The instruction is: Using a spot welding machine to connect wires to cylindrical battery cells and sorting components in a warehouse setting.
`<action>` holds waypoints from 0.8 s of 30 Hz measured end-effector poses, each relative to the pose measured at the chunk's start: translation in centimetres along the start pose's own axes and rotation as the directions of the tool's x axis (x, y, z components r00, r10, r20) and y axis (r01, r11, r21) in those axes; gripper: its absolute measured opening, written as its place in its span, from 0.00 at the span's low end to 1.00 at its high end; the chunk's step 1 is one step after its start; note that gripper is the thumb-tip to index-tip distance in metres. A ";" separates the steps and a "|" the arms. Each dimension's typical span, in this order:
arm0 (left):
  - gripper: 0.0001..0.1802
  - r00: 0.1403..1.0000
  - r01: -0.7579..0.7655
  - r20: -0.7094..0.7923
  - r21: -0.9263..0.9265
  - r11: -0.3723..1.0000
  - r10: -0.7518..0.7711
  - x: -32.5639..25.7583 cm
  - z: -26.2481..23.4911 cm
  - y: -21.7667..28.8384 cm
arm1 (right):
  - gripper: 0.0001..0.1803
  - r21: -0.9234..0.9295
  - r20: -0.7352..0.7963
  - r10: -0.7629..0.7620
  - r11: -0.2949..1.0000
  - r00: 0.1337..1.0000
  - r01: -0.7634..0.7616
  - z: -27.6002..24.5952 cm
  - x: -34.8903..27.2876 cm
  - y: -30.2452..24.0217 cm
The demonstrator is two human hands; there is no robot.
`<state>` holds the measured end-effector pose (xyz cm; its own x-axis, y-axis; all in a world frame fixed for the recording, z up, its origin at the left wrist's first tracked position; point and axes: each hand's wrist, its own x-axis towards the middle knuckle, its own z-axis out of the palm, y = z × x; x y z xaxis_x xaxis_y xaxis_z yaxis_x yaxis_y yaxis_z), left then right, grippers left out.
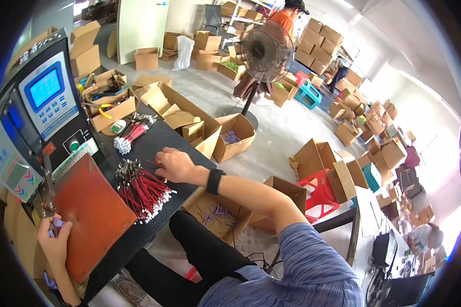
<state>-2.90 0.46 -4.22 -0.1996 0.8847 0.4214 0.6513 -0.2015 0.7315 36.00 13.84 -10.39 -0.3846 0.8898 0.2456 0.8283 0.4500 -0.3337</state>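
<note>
My left hand (pixel 55 239) is closed around a small purple piece (pixel 59 223) right at the working head (pixel 47 209) of the machine on the left. Part of that piece is hidden by my fingers. My right hand (pixel 174 165), with a black band on its wrist, reaches over the black table. Its fingertips pinch a thin red wire (pixel 155 163) just above a fanned pile of red and black wires (pixel 142 192) with white connectors. An orange-brown board (pixel 95 217) lies between my hands. Farther back rests a second wire bundle (pixel 132 134) with white ends.
The machine has a lit blue screen (pixel 44 88). A tool-filled cardboard box (pixel 110 105) stands behind the table. Beside my legs, an open carton (pixel 217 212) holds purple pieces with wires. A pedestal fan (pixel 261 51), a red stool (pixel 320 194) and many cartons surround the area; other people are farther off.
</note>
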 end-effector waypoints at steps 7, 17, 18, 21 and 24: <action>0.11 0.974 -0.081 0.208 -0.037 0.996 0.087 0.9 0.7 2.3 | 0.15 -0.085 0.159 0.122 0.990 0.980 -0.110 1.7 1.5 0.7; 0.17 0.938 -0.274 0.230 0.028 0.961 0.261 1.0 0.3 2.2 | 0.10 0.043 0.048 0.009 0.999 0.999 -0.011 2.4 1.9 1.8; 0.17 0.934 -0.291 0.230 0.040 0.956 0.275 1.0 0.3 2.2 | 0.10 0.111 0.053 0.063 0.991 0.997 -0.069 1.9 2.0 1.9; 0.16 0.941 -0.264 0.235 0.060 0.963 0.244 0.8 0.4 2.8 | 0.09 0.192 0.025 0.061 0.979 0.998 -0.064 0.8 1.9 2.2; 0.17 0.919 -0.336 0.244 0.080 0.939 0.308 0.9 0.2 2.7 | 0.10 0.235 0.054 0.043 0.970 0.998 -0.055 -0.6 2.0 1.6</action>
<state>-1.18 0.78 -1.99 0.1959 0.8540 0.4820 0.7367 -0.4526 0.5025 36.80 16.26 -9.87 -0.3701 0.9112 0.1810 0.7289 0.4056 -0.5516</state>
